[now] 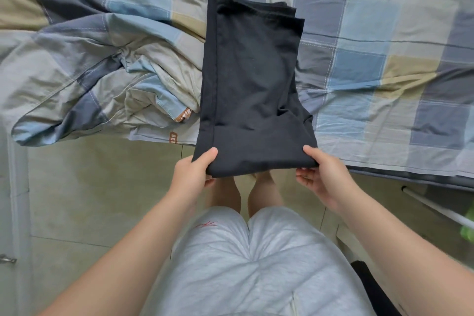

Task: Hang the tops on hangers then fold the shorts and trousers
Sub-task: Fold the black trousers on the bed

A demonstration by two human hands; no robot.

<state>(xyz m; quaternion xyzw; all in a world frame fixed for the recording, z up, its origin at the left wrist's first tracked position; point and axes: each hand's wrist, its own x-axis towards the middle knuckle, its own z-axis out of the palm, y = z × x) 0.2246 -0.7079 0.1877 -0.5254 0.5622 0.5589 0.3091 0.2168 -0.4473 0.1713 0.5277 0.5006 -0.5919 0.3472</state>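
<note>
Black trousers (252,79), folded into a long narrow strip, lie across the bed with their near end hanging past the bed's edge. My left hand (193,174) pinches the near left corner, thumb on top and fingers underneath. My right hand (320,174) pinches the near right corner the same way. The far end of the trousers shows several stacked layers of hem resting on the sheet.
The bed carries a checked blue, grey and beige sheet (384,59). A rumpled duvet (102,79) in the same pattern is bunched to the left of the trousers. Beige floor tiles (89,187) lie below. A white rail (436,208) and a green item (468,228) sit at the right.
</note>
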